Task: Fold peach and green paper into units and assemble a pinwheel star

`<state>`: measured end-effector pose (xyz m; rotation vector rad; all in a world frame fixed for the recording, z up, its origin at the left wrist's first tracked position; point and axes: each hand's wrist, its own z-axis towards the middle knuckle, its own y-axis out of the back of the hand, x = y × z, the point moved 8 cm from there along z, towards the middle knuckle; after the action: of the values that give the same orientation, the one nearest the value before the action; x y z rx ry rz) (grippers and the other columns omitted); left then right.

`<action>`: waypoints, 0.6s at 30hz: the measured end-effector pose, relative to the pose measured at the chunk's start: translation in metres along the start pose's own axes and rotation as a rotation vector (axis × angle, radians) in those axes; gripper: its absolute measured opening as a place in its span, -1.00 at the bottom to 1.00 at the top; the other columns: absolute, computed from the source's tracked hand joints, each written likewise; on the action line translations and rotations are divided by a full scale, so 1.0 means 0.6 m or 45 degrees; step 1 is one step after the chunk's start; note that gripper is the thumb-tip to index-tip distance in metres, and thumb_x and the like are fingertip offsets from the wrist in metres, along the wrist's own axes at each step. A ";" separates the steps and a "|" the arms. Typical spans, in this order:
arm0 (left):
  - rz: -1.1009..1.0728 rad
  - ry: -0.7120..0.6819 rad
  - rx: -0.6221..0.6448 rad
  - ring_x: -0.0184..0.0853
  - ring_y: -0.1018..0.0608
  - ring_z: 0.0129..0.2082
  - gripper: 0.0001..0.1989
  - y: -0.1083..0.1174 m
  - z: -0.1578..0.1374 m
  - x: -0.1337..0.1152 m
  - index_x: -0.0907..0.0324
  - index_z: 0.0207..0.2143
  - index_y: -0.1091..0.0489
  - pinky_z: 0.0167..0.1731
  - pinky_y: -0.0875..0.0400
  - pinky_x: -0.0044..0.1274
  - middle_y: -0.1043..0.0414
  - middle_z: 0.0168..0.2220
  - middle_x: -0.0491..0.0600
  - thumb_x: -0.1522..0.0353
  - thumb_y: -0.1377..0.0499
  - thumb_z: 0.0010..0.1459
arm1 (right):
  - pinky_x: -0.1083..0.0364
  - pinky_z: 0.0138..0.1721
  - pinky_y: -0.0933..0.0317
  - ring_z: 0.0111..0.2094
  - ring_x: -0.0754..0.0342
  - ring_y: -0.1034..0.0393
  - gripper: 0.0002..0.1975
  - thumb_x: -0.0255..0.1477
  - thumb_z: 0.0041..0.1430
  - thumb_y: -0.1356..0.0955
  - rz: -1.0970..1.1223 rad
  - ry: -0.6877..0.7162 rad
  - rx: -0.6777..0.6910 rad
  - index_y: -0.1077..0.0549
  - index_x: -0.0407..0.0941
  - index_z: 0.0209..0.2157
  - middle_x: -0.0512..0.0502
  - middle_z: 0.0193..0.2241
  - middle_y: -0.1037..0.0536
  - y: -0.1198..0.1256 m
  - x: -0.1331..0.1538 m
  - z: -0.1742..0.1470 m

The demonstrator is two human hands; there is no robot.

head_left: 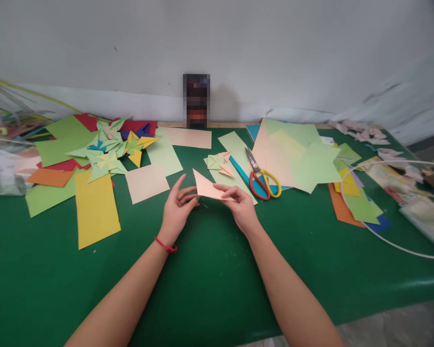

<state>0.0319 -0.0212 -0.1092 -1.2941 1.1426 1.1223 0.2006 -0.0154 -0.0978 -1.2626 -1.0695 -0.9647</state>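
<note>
Folded pink paper is held above the table, well in from its near edge — right hand pinching one end, left hand at the other, its grip unclear.

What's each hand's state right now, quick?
Left hand: at the left edge of the folded peach paper; grip cannot be told.
Right hand: closed, holding that paper.

By the desk's back edge, a dark object is pixelated; held paper is partly hidden by the right hand; a clear bag is cut off.
</note>
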 end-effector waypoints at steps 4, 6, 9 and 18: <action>0.379 -0.235 -0.048 -0.20 -0.34 0.05 -0.49 0.005 -0.007 -0.030 -0.04 0.09 -0.14 -0.08 -0.40 -0.33 -0.15 0.12 0.04 0.39 -0.14 0.08 | -0.05 -0.01 -0.17 -0.07 0.01 -0.37 -0.88 -0.60 -0.05 -0.30 -0.091 0.015 0.062 -0.39 -0.09 -0.52 -0.05 -0.21 -0.55 -0.003 0.001 -0.003; 0.634 -0.380 -0.126 -0.17 -0.21 0.15 -0.60 0.011 -0.011 -0.052 -0.02 0.01 -0.26 0.05 -0.25 -0.26 -0.05 0.18 -0.01 0.38 -0.13 0.09 | -0.05 -0.03 -0.18 -0.09 0.01 -0.39 -0.84 -0.63 -0.08 -0.27 -0.125 0.014 0.078 -0.38 -0.09 -0.53 -0.04 -0.23 -0.56 -0.002 0.003 -0.004; 0.886 -0.565 -0.196 -0.15 -0.11 0.20 -0.62 0.016 -0.016 -0.078 -0.01 0.00 -0.29 0.12 -0.11 -0.19 0.05 0.23 -0.04 0.38 -0.13 0.10 | -0.03 -0.06 -0.19 -0.11 0.02 -0.40 -0.79 -0.67 -0.11 -0.22 -0.223 0.016 0.092 -0.37 -0.09 -0.55 -0.03 -0.25 -0.57 0.001 0.008 -0.005; 1.538 -1.055 0.288 -0.26 -0.33 0.06 -0.66 -0.038 -0.044 -0.086 -0.02 -0.07 -0.34 0.13 -0.02 -0.13 -0.34 0.03 -0.07 0.51 -0.05 0.15 | 0.00 -0.08 -0.26 -0.06 0.04 -0.35 -0.82 -0.60 0.03 -0.22 -0.547 0.225 0.055 -0.41 -0.08 -0.44 -0.09 -0.14 -0.49 -0.002 0.023 -0.007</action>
<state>0.0495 -0.0457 -0.0548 0.2416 1.2927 2.0189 0.2031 -0.0193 -0.0843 -0.9072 -1.2386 -1.3423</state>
